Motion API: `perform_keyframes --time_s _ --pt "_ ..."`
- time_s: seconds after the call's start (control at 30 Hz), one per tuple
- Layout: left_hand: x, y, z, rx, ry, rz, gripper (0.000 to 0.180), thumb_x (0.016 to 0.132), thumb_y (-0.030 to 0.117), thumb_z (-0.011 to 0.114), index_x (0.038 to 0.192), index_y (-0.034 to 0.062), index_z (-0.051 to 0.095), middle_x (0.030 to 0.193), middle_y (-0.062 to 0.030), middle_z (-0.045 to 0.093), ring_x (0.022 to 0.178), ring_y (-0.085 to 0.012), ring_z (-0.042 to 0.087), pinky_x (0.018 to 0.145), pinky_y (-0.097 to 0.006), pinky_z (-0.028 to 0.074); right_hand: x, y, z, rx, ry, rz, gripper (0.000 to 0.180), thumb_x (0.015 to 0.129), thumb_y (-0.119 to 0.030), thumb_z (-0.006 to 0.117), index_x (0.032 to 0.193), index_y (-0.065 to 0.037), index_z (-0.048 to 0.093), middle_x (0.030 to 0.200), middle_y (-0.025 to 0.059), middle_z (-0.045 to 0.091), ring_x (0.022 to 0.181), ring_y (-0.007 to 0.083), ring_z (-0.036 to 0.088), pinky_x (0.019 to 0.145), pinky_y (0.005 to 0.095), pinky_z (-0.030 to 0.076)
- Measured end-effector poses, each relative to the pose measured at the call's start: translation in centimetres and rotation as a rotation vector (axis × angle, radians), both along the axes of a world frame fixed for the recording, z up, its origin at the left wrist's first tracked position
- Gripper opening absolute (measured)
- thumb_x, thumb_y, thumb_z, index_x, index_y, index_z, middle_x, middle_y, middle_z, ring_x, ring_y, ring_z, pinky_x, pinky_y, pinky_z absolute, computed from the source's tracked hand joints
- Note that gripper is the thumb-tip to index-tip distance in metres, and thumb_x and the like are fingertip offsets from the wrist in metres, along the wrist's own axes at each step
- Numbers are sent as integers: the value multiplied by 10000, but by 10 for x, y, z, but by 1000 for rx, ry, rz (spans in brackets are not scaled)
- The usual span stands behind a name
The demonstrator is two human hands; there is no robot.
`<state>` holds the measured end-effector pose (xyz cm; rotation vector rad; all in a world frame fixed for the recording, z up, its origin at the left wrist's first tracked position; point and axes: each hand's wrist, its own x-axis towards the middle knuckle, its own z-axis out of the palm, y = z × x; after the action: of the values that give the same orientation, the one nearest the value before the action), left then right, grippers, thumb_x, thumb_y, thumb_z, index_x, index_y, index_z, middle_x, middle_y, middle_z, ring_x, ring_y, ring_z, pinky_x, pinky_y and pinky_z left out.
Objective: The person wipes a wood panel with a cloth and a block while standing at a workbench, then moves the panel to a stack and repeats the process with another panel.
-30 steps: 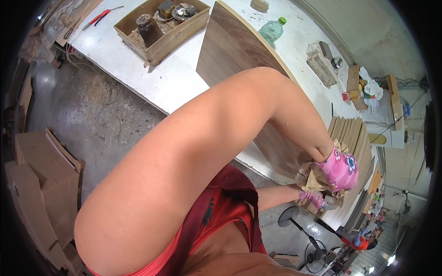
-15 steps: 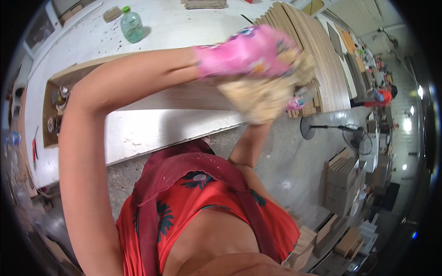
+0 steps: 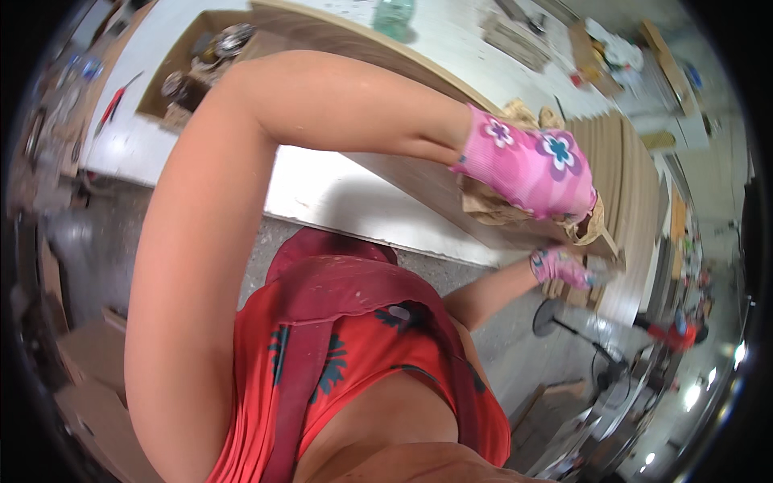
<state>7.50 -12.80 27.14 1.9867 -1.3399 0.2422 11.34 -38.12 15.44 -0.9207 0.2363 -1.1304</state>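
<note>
My left hand [image 3: 535, 169], in a pink flowered glove, is closed on a crumpled beige cloth [image 3: 487, 205]. The cloth lies against a long wood-grain panel [image 3: 394, 189] with a raised far edge. My right hand [image 3: 561, 268], gloved the same way, is by the panel's right end, beside a stack of wood-grain boards [image 3: 612, 161]. Its fingers are too small and partly hidden to show whether they grip the panel.
The panel rests on a white worktable [image 3: 310, 193]. An open box [image 3: 153, 101] holding jars stands at the left, near a red-handled tool [image 3: 113, 109]. A green bottle [image 3: 393, 18] stands behind. A floor fan [image 3: 547, 318] is at the right.
The view has turned, so the table now slants down to the right. My left hand and the cloth have come down toward the panel's right end, and my right hand shows more fully.
</note>
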Motion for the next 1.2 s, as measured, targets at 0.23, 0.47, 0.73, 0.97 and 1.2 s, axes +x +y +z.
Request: perform_keyframes --time_s 0.23,0.47,0.73,0.97,1.2 --pt "-78 176 9 -23 -272 419 361 667 98 724 1025 89 677 1131 -92 651 988 -271 629 851 -395 514 9 -25 -9 -19 129 -198 400 912 -335 527 1154 -17 535 1105 124 560 948 235 555 819 352 487" --pt "-153 336 -63 -392 104 1193 283 869 134 597 1144 79 636 1144 -99 636 1052 -268 610 961 -396 465 13 -34 -16 37 143 -276 366 905 -356 532 1083 -40 585 1021 96 580 875 207 550 769 339 478" --pt "-165 236 -96 -1377 120 1061 291 940 190 522 1161 3 551 1046 -81 619 930 -170 612 900 -357 488 5 -10 24 129 -53 -13 321 875 -353 570 1010 -66 617 932 74 591 801 180 561 678 326 482" --pt "-199 205 -168 -1237 318 1346 305 937 188 532 1171 -7 548 1056 -88 620 933 -167 610 876 -333 488 1 -60 -6 -348 23 407 772 605 -433 741 1236 -87 462 983 50 461 920 189 472 774 357 420" --pt "-276 170 -218 -939 540 1652 319 935 186 541 1181 -17 545 1066 -95 622 936 -163 607 852 -308 488 -46 -80 -78 193 200 572 747 706 -667 500 1169 -82 534 888 67 526 886 244 537 822 462 454"
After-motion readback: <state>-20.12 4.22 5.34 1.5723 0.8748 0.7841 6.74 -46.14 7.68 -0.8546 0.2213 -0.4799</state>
